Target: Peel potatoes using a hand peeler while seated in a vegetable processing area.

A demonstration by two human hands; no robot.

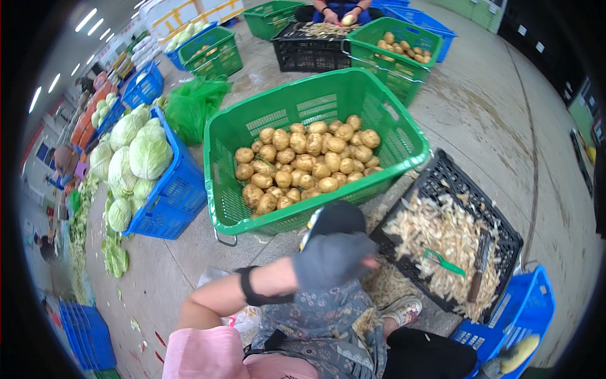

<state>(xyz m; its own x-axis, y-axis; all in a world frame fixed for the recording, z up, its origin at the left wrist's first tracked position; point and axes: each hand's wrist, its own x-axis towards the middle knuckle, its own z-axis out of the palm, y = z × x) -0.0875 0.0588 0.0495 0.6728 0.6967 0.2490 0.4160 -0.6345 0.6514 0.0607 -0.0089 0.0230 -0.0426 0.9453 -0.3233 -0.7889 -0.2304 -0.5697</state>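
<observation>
My left hand (334, 260), in a grey glove with a black band at the wrist, is raised over my lap, below the green crate; motion smears its fingers. At the lower right edge my gloved right hand (495, 367), partly cut off, is closed around a pale peeled potato (521, 354) beside a blue crate (533, 303). Many unpeeled potatoes (309, 158) lie in the large green crate (252, 226) ahead. To its right, an upturned black crate (454, 169) bears a heap of peelings (435, 227), a green peeler (445, 263) and a dark-handled knife (480, 265).
On the left, a blue crate (170, 208) is piled with cabbages (150, 156). A green net bag (197, 107) lies behind it. Across from me, another person's hands (344, 18) work over a black crate (309, 57), near a green crate (394, 69) of potatoes.
</observation>
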